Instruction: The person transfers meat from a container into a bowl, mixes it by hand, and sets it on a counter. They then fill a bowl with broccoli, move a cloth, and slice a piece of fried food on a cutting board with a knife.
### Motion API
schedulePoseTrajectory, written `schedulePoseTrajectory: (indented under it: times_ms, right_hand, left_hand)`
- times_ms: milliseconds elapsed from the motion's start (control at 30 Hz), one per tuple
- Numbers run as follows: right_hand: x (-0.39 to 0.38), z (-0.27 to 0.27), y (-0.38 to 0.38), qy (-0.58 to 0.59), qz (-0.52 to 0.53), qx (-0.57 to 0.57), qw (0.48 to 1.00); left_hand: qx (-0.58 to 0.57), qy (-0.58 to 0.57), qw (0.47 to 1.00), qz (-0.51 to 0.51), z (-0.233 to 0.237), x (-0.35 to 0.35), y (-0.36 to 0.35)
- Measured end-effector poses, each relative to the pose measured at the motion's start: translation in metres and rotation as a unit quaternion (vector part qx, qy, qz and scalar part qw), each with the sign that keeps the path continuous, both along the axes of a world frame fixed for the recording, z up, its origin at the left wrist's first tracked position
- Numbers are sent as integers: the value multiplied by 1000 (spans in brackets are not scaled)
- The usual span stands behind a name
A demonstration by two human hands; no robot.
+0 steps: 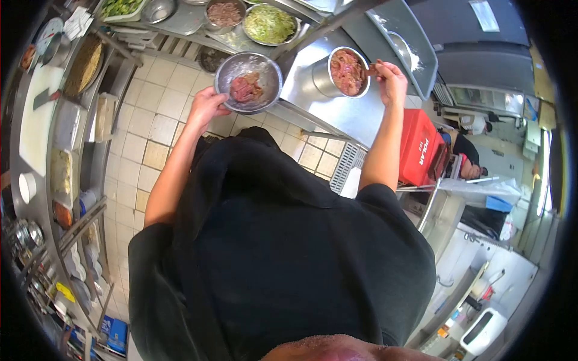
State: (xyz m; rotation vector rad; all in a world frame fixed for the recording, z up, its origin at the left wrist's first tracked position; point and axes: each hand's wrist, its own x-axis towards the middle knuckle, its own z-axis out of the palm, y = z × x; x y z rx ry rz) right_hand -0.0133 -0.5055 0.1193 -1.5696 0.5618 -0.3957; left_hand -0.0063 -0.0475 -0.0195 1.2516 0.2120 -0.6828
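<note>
My left hand [209, 108] grips the rim of a metal bowl [274, 78], with the thumb over its edge. Pieces of raw meat [245, 88] lie in that bowl. To the right, a deep metal pot [322, 80] full of raw meat [347, 72] stands on the steel table [361, 117]. My right hand [391, 80] is at the pot's right rim, its fingers pinched on a piece of meat [371, 70].
Bowls of shredded greens [271, 24] and brown meat [224, 13] stand on the far counter. A grey tray [421, 69] holds a bowl and white powder. A red cooler [417, 147] is at the right. Two other people [466, 153] are further off. Shelves [57, 198] line the left.
</note>
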Motion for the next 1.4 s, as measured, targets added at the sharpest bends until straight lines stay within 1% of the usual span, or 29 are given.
schedulePoseTrajectory:
  times_ms: [67, 133, 167, 200, 233, 267, 300, 333, 367, 400, 433, 467, 533, 600, 667, 700, 733, 767, 833, 900, 1000, 1033, 1067, 1133, 1167, 1200, 1233, 1333, 1400]
  right_hand:
    - [3, 13, 12, -26, 50, 39, 998]
    - [8, 29, 49, -61, 103, 99, 988]
    - [11, 33, 70, -73, 125, 129, 981]
    - [15, 34, 97, -84, 148, 157, 973]
    - [16, 34, 124, -88, 197, 198, 956]
    - [23, 16, 140, -75, 230, 195, 950]
    - [28, 6, 176, -87, 246, 150, 954]
    - [32, -4, 212, -45, 264, 34, 963]
    - [40, -29, 235, 5, 334, -96, 938]
    - [47, -50, 256, 66, 403, -331, 851]
    - [44, -45, 280, -77, 461, -440, 767]
    - [50, -49, 296, -104, 456, -470, 749]
    - [64, -44, 320, -31, 440, -297, 847]
    - [77, -34, 337, -84, 396, -286, 869]
    - [96, -60, 330, -91, 380, -344, 854]
    - [100, -64, 332, -36, 376, -335, 863]
    - [111, -82, 329, -27, 379, -338, 861]
    - [119, -104, 327, -31, 367, -326, 871]
    - [127, -150, 322, 7, 369, -317, 874]
    - [126, -179, 328, 53, 383, -285, 877]
    - [141, -207, 356, 113, 413, -203, 881]
    - [150, -218, 367, 133, 425, -173, 879]
    - [162, -229, 380, 146, 449, -167, 866]
    - [192, -255, 404, 173, 499, -153, 835]
    - [209, -284, 412, 164, 520, -130, 828]
    - [226, -321, 422, 154, 542, -106, 819]
    - [246, -342, 437, 145, 562, -79, 810]
    - [290, -330, 502, 235, 540, -76, 805]
    - [313, -331, 537, 264, 523, -31, 810]
  left_hand:
    - [1, -1, 1000, -1, -3, 5, -6]
    - [3, -4, 1000, -11, 8, 10, -11]
    - [0, -4, 1000, -9, 3, 13, -12]
    - [-3, -2, 1000, -6, 2, 17, -6]
    - [-4, 1, 1000, -3, 4, 17, -5]
    - [-6, 2, 1000, 1, 6, 18, -2]
    - [-14, 3, 1000, 13, 10, 21, 3]
    - [-22, 4, 999, 27, 14, 22, 10]
    - [-30, 5, 999, 39, 18, 24, 19]
    - [-21, -3, 999, 46, 18, 26, 29]
    - [-12, -10, 998, 55, 15, 26, 41]
    - [-3, -18, 998, 68, 13, 29, 54]
    - [18, -9, 995, 99, 9, 30, 89]
    - [39, 5, 989, 139, 8, 30, 128]
    - [60, 11, 979, 196, 16, 28, 163]
    - [53, 3, 973, 226, 11, 31, 185]
    - [44, -9, 966, 255, 11, 38, 207]
    - [31, -18, 960, 277, 23, 46, 229]
    - [52, -34, 941, 333, 35, 65, 280]
    - [81, -45, 925, 368, 51, 83, 323]
    - [83, -123, 888, 436, 74, 136, 396]
    - [81, -143, 878, 451, 94, 153, 413]
    - [78, -162, 866, 466, 114, 172, 430]
    - [69, -137, 854, 496, 131, 218, 469]
    - [60, -139, 843, 517, 136, 247, 491]
    - [47, -174, 843, 507, 137, 273, 513]
    - [50, -174, 842, 508, 142, 299, 533]
    - [83, -166, 836, 516, 149, 373, 584]
    - [105, -156, 833, 520, 149, 406, 602]
